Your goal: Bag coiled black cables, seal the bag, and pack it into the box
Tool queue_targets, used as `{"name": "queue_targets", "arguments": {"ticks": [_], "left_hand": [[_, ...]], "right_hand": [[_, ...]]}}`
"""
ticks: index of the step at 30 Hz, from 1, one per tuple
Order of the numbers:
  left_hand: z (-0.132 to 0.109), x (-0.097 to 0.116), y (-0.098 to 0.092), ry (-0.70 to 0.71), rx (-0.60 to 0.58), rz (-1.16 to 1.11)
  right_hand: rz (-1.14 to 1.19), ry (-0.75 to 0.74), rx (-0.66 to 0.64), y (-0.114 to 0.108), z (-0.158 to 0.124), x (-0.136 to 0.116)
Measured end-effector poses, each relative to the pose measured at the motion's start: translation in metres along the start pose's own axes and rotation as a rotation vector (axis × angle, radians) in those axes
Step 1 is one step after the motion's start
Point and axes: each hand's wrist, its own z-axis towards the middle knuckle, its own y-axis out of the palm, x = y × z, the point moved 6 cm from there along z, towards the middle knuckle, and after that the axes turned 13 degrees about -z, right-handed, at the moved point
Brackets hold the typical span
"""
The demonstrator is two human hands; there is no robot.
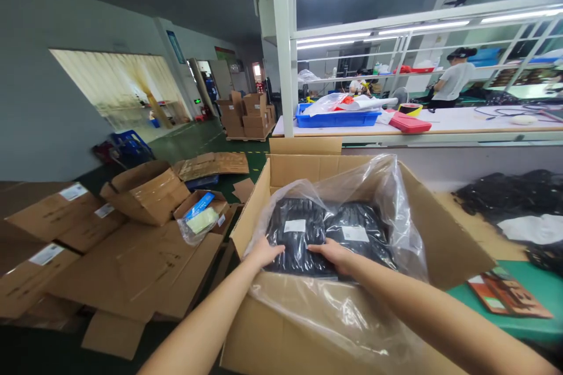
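Black bagged packs [297,234] lying side by side in a clear poly liner [365,199] inside an open cardboard carton [303,167], left hand [264,252] and right hand [335,256] pressing down on them, open and flat, well short of pinching, slightly apart.

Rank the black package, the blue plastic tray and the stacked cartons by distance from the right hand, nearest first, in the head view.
1. Black package, under the right hand.
2. Blue plastic tray, ahead on the workbench.
3. Stacked cartons, farther ahead-left on a pallet.
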Motion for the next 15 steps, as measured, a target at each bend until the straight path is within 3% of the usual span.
{"name": "queue_targets", "arguments": {"ticks": [2, 3, 5, 6, 9, 10, 12, 13, 15], "left_hand": [[-0.026, 0.007, -0.003, 0.051, -0.044, 0.139], [-0.042, 0.01, -0.002, 0.053, -0.114, 0.228], [-0.076, 0.012, -0.001, 0.04, -0.344, 0.611], [-0.09, 0.015, -0.005, 0.062, -0.383, 0.716], [-0.12, 0.017, -0.017, 0.062, -0.473, 0.934], [-0.125, 0.015, -0.02, 0.057, -0.48, 1.026], [-0.13, 0.011, -0.024, 0.057, -0.482, 1.21], [-0.13, 0.008, -0.026, 0.058, -0.472, 1.28], [-0.13, 0.005, -0.031, 0.055, -0.44, 1.34]], "right_hand": [[-0.091, -0.032, 0.007, -0.001, -0.014, 0.003], [-0.165, -0.035, 0.05, -0.005, -0.023, 0.005], [-0.338, -0.031, 0.15, -0.019, -0.045, 0.006], [-0.434, -0.036, 0.158, -0.023, -0.055, 0.004], [-0.9, -0.071, 0.071, -0.027, -0.068, -0.014], [-1.037, -0.134, 0.122, -0.027, -0.064, -0.027], [-1.196, -0.455, 0.279, -0.015, -0.047, -0.062], [-1.249, -0.645, 0.254, 0.001, -0.034, -0.075], [-1.366, -0.88, 0.149, 0.034, 0.0, -0.084]]}}
